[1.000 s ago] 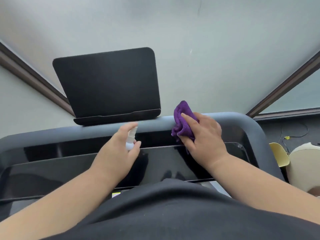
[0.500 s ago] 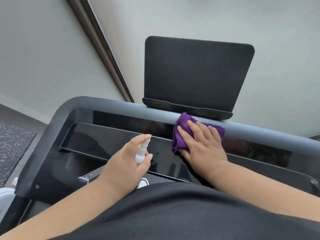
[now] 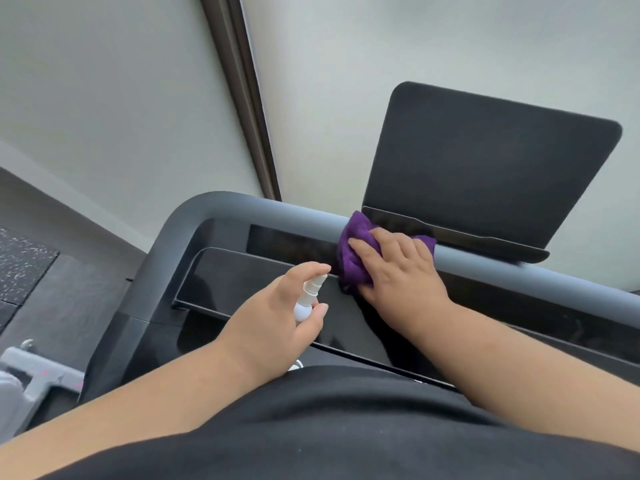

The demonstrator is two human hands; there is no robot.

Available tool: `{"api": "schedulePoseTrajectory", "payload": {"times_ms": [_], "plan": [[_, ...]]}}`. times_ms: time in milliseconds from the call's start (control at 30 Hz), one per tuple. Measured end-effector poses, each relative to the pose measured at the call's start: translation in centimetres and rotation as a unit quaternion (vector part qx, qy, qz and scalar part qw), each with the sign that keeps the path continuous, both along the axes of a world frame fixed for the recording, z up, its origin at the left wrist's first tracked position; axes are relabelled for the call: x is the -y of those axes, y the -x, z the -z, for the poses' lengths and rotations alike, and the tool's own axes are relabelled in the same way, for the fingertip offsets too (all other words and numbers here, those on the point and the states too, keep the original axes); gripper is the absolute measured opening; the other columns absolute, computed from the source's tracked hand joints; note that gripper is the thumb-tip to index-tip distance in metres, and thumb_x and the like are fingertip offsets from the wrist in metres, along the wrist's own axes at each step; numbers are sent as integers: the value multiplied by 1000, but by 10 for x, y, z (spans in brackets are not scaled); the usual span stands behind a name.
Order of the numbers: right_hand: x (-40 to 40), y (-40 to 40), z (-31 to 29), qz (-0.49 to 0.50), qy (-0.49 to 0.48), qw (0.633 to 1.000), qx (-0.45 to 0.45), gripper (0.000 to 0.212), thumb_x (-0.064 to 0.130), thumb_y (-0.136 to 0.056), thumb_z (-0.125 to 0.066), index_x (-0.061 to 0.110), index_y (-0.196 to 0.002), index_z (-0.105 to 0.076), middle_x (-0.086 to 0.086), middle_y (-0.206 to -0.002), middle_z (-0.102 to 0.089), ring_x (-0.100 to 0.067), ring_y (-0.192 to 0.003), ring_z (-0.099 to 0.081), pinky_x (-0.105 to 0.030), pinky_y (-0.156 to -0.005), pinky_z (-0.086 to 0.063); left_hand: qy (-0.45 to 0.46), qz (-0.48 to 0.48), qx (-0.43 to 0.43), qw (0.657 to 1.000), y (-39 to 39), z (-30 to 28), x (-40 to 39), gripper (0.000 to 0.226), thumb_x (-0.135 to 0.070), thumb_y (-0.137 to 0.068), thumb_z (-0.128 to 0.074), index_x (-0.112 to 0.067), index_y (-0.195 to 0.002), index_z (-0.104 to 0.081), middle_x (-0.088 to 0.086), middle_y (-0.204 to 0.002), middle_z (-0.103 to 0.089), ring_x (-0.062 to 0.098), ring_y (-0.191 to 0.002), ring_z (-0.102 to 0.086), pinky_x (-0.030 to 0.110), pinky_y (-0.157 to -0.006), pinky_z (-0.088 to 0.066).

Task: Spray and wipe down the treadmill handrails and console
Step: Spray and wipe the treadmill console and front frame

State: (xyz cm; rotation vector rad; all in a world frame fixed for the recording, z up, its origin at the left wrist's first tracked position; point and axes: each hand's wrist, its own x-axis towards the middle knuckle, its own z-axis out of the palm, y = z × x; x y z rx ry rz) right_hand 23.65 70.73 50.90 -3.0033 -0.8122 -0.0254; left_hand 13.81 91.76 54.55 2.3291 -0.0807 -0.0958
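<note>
My right hand [image 3: 398,268] presses a purple cloth [image 3: 353,254] against the grey front handrail [image 3: 242,206] and the upper edge of the glossy black console [image 3: 242,275]. The fingers lie spread over the cloth. My left hand [image 3: 273,317] grips a small white spray bottle [image 3: 308,299] just above the console, nozzle pointing up and to the right, index finger over the top. A black tablet holder [image 3: 485,168] stands on the rail right behind the cloth.
The rail curves down at its left corner [image 3: 166,244]. A pale wall with a dark vertical trim strip [image 3: 242,98] lies beyond. Dark floor and a speckled mat [image 3: 20,265] are at the left, with a grey metal part [image 3: 38,375] below.
The view has swung left, so the console's left corner now shows. My right hand has slid the cloth leftward along the rail. My left hand keeps hold of the bottle.
</note>
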Motion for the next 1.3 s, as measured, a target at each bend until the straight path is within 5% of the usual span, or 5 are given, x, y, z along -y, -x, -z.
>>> {"api": "schedulePoseTrajectory", "payload": {"times_ms": [333, 667, 1000, 1167, 1300], "plan": [[-115, -34, -3, -9, 50, 999, -18, 81, 61, -88, -45, 25, -155, -18, -10, -155, -27, -29, -138, -26, -46, -114, -20, 37, 4, 6, 999, -7, 6, -74, 58, -29, -91, -65, -53, -132, -33, -21, -91, -58, 1, -79, -58, 7, -70, -40], [-74, 13, 0, 16, 17, 999, -29, 73, 40, -83, -69, 20, -149, -44, -16, -153, -40, -37, -139, -39, -51, -114, -32, 52, 59, 11, 997, -25, 9, -90, 61, -21, -91, -68, -50, -132, -34, -20, -88, -59, -3, -74, -57, 5, -70, -39], [-132, -50, -16, 36, 42, 996, -66, 77, 63, -88, -27, 24, -154, -24, -6, -148, -40, -29, -132, -39, -43, -109, -30, 51, 81, 31, 995, -38, 12, -88, 61, -22, -90, -69, -50, -132, -35, -20, -90, -60, -4, -74, -57, 3, -71, -38], [-79, 5, 0, 30, 2, 999, -24, 70, 44, -84, -66, 20, -146, -47, -16, -149, -44, -37, -135, -44, -49, -112, -33, 61, 97, 52, 992, -45, 13, -89, 56, -32, -89, -63, -49, -134, -34, -23, -89, -58, -1, -77, -58, 5, -72, -40], [-61, 15, 7, 9, 15, 1000, -20, 64, 47, -85, -51, 23, -145, -50, -15, -151, -43, -36, -138, -41, -51, -113, -30, 84, 104, 54, 990, -47, 16, -94, 50, -38, -88, -58, -48, -132, -36, -24, -86, -57, -1, -71, -58, 9, -71, -42]]}}
